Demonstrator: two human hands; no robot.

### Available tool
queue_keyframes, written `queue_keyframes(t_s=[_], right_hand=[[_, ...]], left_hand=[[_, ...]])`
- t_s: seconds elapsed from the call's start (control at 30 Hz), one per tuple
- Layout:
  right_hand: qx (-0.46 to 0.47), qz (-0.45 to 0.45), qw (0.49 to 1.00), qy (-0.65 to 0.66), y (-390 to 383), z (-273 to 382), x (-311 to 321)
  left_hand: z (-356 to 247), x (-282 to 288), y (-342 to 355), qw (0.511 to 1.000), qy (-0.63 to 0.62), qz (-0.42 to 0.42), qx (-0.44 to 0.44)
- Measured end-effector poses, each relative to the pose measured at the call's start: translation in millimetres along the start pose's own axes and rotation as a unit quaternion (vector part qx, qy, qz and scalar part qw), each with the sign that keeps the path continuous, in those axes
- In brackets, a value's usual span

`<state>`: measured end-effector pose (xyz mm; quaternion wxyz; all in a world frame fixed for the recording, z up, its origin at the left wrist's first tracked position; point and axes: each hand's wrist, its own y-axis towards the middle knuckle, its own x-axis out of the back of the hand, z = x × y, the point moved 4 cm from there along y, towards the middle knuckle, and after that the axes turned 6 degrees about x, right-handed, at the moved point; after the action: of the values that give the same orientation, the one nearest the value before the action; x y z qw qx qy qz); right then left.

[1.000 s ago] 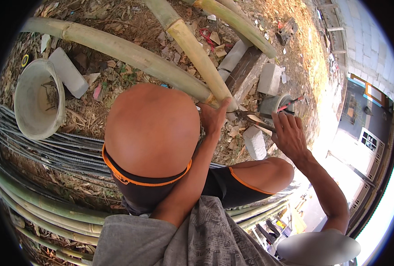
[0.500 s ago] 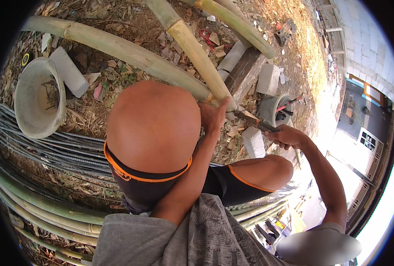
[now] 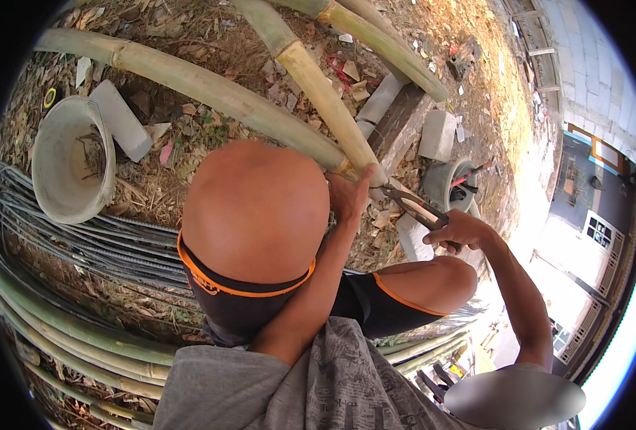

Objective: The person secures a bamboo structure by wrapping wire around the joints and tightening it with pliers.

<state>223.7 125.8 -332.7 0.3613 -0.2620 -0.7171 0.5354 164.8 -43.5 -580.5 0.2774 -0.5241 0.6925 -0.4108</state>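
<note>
My left hand point(image 3: 349, 193) grips the angled bamboo pole point(image 3: 330, 105) near its lower end, which rests by a longer bamboo pole point(image 3: 208, 97) lying crosswise. In my right hand point(image 3: 454, 233) are the handles of a dark long-handled tool that looks like pincers point(image 3: 411, 204); its head meets that bamboo end, and what is in its jaws is too small to tell. Under the tool lies a white block point(image 3: 412, 242). A grey pail point(image 3: 440, 188) with red-handled tools stands just beyond my right hand.
A pale bucket point(image 3: 60, 179) with small items inside and a grey block point(image 3: 121, 122) are at the left. Steel rods point(image 3: 82, 236) and more bamboo point(image 3: 82, 337) lie below them. A wooden beam point(image 3: 404, 129) is behind the tool. A block wall point(image 3: 597, 79) and doorway are at the right.
My right hand has moved down and turned over on the tool's handles, its arm drawing nearer my knee. My left hand keeps its grip. The view has shifted slightly.
</note>
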Motion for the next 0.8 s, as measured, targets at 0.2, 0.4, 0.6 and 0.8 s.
queue_keyframes(t_s=[0.2, 0.4, 0.6, 0.8], right_hand=[[0.011, 0.009, 0.992, 0.125, -14.5, 14.6, -5.8], [0.303, -0.433, 0.695, -0.488, -44.1, 40.1, 3.5], [0.181, -0.365, 0.811, -0.421, -14.0, -3.4, 1.0], [-0.053, -0.002, 0.998, 0.031, 1.2, -22.1, 15.0]], left_hand=[[-2.1, 3.6, -1.0, 1.000, 0.017, 0.003, 0.011], [-19.4, 9.0, -14.4, 0.998, -0.041, 0.046, 0.007], [-14.8, 4.4, -10.1, 0.999, -0.025, 0.034, 0.005], [-24.3, 10.5, -16.2, 0.999, -0.024, 0.042, 0.007]])
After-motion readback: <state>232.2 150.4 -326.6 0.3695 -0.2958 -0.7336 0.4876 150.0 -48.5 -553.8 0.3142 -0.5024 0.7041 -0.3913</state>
